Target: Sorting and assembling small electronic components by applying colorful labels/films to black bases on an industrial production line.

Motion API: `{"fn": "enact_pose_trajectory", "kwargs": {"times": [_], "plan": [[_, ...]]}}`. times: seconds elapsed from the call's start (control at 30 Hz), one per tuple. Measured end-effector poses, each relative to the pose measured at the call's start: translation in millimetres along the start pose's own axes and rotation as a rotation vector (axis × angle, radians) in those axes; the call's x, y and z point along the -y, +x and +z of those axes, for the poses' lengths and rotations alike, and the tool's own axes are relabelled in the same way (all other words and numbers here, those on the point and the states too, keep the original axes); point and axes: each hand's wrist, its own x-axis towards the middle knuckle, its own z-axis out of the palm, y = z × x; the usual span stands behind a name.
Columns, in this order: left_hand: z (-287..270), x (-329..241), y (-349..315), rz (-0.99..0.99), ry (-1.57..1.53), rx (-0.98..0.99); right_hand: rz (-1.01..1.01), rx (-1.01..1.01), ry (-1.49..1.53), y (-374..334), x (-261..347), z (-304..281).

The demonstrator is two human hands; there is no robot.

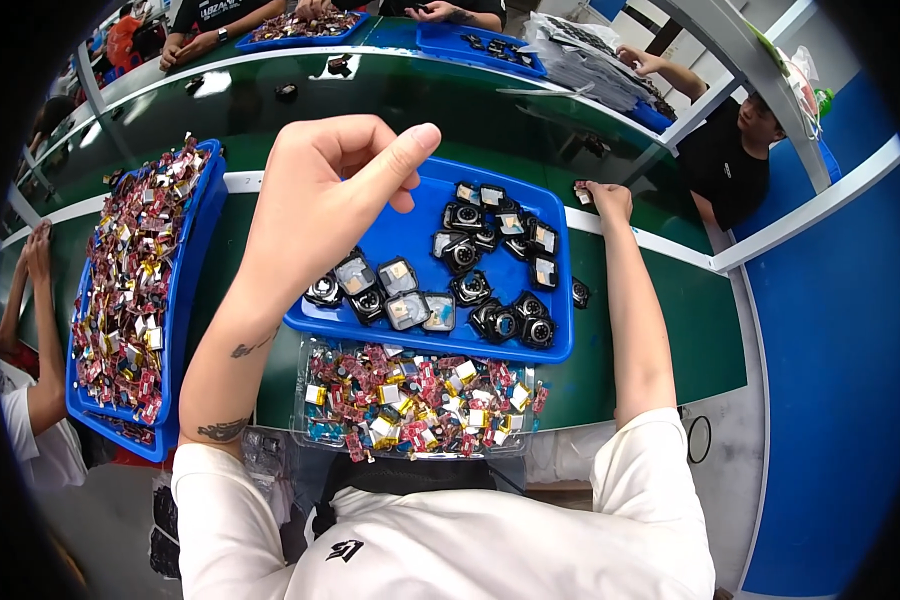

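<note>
My left hand (pixel 335 175) is raised above the left side of a blue tray (pixel 562 240). Its fingers curl inward with the thumb stretched over them, and whatever they may hold is hidden. To the right, beyond the tray's edge, my right hand (pixel 613 203) pinches a small reddish and white watch part (pixel 582 191) by the green bench top. Inside the blue tray lie several smartwatch cases (pixel 471 288), some with black round backs up, others showing grey insides. Nearest my body, a clear plastic tray (pixel 298 400) holds a heap of small red circuit boards and silver-yellow batteries (pixel 410 395).
At the left stands another blue tray (pixel 210 190) piled with similar small parts. A white rail (pixel 650 238) crosses the green bench (pixel 670 340). Across it are other people's hands, more trays (pixel 450 42) and a stack of plastic bags (pixel 580 60). A person (pixel 735 165) stands far right.
</note>
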Motion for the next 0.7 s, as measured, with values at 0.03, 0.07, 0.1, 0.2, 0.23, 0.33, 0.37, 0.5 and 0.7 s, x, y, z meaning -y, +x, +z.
{"fn": "enact_pose_trajectory", "kwargs": {"times": [0.03, 0.07, 0.1, 0.2, 0.23, 0.33, 0.37, 0.5, 0.7], "plan": [[-2, 4, 0, 0.010, 0.006, 0.000, -0.032, 0.022, -0.029, -4, 2, 2], [-2, 4, 0, 0.025, 0.016, 0.004, -0.059, 0.023, -0.042, -9, 6, -1], [-2, 7, 0, 0.045, 0.020, 0.021, -0.084, 0.023, -0.055, -14, 10, -4], [2, 7, 3, 0.039, 0.020, 0.035, -0.390, -0.111, -0.087, -25, 20, -15], [-3, 7, -2, 0.036, 0.027, 0.016, -0.408, 0.095, 0.064, -72, 57, -21], [1, 5, -1, 0.046, 0.035, 0.029, -0.856, 0.382, 0.313, -156, 90, -46], [0, 7, -2, 0.040, 0.067, 0.034, -0.962, 0.606, 0.328, -199, 106, -62], [0, 12, -1, 0.097, 0.137, 0.029, -1.565, 0.983, 0.084, -291, 111, -76], [6, 10, -5, 0.128, 0.128, 0.063, -1.568, 0.852, -0.150, -311, 100, -71]]}}
